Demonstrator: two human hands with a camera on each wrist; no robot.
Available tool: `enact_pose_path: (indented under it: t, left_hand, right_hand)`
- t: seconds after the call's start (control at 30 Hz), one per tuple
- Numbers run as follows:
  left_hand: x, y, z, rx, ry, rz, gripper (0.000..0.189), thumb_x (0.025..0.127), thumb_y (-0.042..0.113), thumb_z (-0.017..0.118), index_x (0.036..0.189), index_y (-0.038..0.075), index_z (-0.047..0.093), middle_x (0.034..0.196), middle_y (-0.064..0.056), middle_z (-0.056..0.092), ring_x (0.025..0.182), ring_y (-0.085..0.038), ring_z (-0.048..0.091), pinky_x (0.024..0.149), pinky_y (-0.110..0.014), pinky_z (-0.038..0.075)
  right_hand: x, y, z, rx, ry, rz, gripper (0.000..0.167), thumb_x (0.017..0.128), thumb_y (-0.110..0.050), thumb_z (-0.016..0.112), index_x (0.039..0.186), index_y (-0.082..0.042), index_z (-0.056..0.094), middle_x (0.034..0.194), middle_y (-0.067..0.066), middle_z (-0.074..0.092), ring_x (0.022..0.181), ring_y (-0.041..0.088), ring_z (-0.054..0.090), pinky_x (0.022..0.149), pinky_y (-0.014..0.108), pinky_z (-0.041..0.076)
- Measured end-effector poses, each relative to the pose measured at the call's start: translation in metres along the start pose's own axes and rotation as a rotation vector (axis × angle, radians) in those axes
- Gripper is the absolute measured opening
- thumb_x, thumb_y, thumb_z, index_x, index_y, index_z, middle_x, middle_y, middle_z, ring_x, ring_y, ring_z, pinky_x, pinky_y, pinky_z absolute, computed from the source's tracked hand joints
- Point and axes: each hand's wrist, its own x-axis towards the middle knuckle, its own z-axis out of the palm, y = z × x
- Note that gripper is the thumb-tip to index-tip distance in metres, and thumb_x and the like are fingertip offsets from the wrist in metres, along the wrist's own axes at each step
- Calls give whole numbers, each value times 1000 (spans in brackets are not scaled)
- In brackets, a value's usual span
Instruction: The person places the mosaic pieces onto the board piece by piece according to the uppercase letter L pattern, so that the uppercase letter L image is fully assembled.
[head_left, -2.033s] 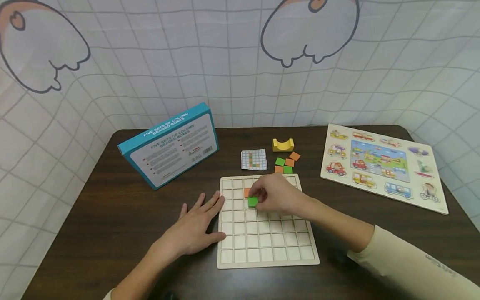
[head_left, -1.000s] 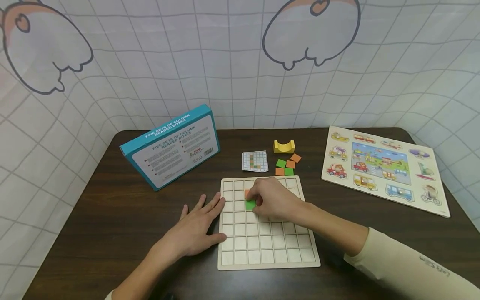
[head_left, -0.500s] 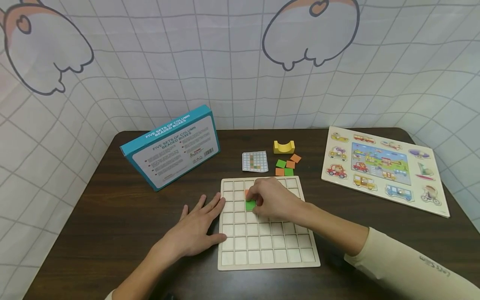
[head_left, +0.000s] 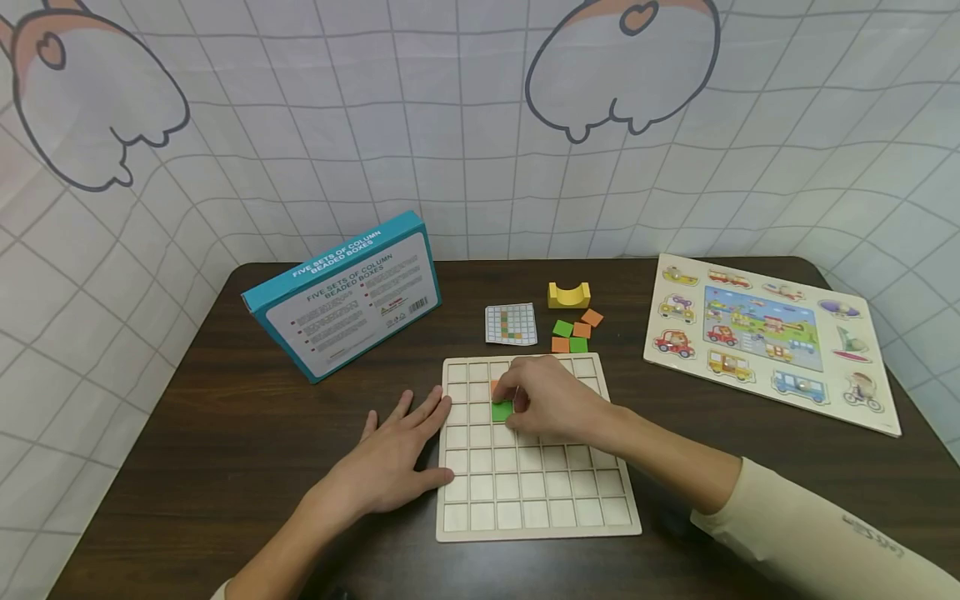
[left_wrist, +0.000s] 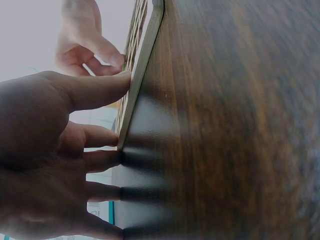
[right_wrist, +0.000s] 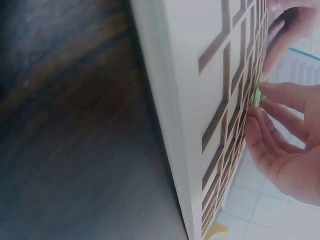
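Counter (head_left: 195, 433): dark brown, wood-grained, rounded far corners. Directly on it: one square board (head_left: 536, 483), pale wood, gridded, flat, near the middle. One blue-and-white box (head_left: 352, 304), printed, standing at an angle, far left. One small card (head_left: 512, 323), grid-printed, just beyond the board. One yellow block (head_left: 568, 296), scooped top, right of the card. Five loose tiles (head_left: 578, 344), three orange, two green, clustered between block and board. One picture puzzle (head_left: 761, 387), vehicle pieces, flat, slanted, right side.
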Motion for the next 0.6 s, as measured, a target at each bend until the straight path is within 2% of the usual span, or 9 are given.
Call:
enact_pose_path:
  t: [0.33,0.6]
  left_hand:
    - [-1,-1,0,-4,-1,7,88,96,45,72,167,17,27,175,0,16,162,-40,10,117,-81,9]
    - [0,-1,0,0,-1,4,88,96,46,72,167,18,26,175,0,16,162,-40,9,116,-81,8]
  right_hand:
    - [-4,11,-12,35,21,21,22,84,-2,76,103,-11,80,100,2,72,80,8,64,72,25,55]
    - [-9,26,-26,76,58,55,25,87,-3,75,112,-6,77,101,6,74,87,17,68,76,30,58]
